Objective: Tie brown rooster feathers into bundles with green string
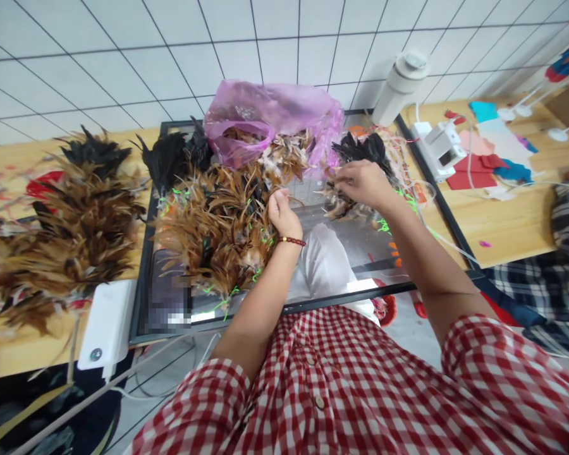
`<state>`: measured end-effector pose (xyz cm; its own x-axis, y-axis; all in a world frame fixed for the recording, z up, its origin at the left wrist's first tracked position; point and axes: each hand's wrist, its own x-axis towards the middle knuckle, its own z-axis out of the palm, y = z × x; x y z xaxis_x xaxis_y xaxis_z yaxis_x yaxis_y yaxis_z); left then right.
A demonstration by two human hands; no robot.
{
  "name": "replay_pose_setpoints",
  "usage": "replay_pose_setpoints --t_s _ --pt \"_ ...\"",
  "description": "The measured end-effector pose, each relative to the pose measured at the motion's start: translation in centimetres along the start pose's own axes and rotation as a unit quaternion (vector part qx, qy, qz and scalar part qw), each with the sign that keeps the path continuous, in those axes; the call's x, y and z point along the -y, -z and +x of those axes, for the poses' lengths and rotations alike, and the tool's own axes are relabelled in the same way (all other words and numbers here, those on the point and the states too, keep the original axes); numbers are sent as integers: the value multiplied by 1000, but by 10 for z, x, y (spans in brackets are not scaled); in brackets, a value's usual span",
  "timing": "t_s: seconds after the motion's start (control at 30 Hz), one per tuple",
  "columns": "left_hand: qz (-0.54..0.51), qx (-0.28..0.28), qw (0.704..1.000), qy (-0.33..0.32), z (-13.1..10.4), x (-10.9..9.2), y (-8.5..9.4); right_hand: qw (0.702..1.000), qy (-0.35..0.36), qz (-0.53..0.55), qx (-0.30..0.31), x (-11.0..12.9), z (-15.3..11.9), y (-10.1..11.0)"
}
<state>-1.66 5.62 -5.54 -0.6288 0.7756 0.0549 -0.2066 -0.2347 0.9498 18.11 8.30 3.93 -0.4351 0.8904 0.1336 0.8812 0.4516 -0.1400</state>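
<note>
- On the wooden table [516, 234], beyond the left edge of the black-framed glass panel [313, 304], lie loose brown feather bunches [85, 227], with a white power bank [105, 322] near the panel's near left corner.
- At the panel's far left corner sit black feathers [164, 161].
- A heap of brown feathers [227, 221] with bright green ties covers most of the panel's left half.
- Across the middle of the far edge lies a translucent purple bag [275, 107], feathers showing at its opening.
- The left hand [283, 216] is at the heap's right side, thumb and fingers drawn together; a thin feather shows at the tips, but whether it is pinched I cannot tell.
- The right hand [366, 183] is over the panel's right half, fingertips closed in a narrow pinch; what they hold is too small to tell. The dark and mottled feather pile [346, 205] lies below and around the fingers, towards the right edge.
- A white bottle [401, 88] stands by the far right corner; a white power strip [434, 151] and red cloth [469, 174] lie beyond the right edge.
</note>
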Motion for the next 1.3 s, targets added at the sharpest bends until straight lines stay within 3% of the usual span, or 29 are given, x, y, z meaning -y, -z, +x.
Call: replay_pose_setpoints --t_s 0.1,0.23,0.3,0.37,0.5,0.63,0.7,0.77,0.87,0.97,1.03,1.13,1.2,1.3 --pt "-21 -21 999 22 1 -7 -1 997 -46 63 -11 31 20 -2" --pt "-24 -27 998 52 3 -16 0 992 -34 112 54 82 38 -31" --pt "-24 -31 997 61 4 -19 1 993 -41 94 59 93 40 -45" --pt "-21 -38 997 66 6 -20 2 993 -53 99 47 89 38 -50" --pt "-17 -41 998 55 9 -13 0 984 -107 138 -23 61 27 -44" --pt "-24 -18 1000 5 7 -8 -1 974 -108 197 -24 44 21 -46" --pt "-12 35 998 -58 -1 -11 1 969 -94 225 -29 44 25 -54" --pt "23 141 980 -140 -15 -18 4 969 -71 234 -27 46 35 -62" --pt "69 311 913 -256 -38 -26 7 978 -32 205 26 54 54 -69" --pt "90 383 852 -345 -52 -29 8 980 34 185 62 70 69 -70" --pt "96 371 854 -351 -54 -30 8 972 94 206 71 83 77 -70" --pt "85 290 910 -285 -45 -31 7 953 137 260 74 93 84 -66" --pt "77 223 946 -222 -35 -26 6 949 132 280 58 87 85 -61" --pt "88 168 970 -153 -18 -10 4 967 71 246 16 62 76 -48"
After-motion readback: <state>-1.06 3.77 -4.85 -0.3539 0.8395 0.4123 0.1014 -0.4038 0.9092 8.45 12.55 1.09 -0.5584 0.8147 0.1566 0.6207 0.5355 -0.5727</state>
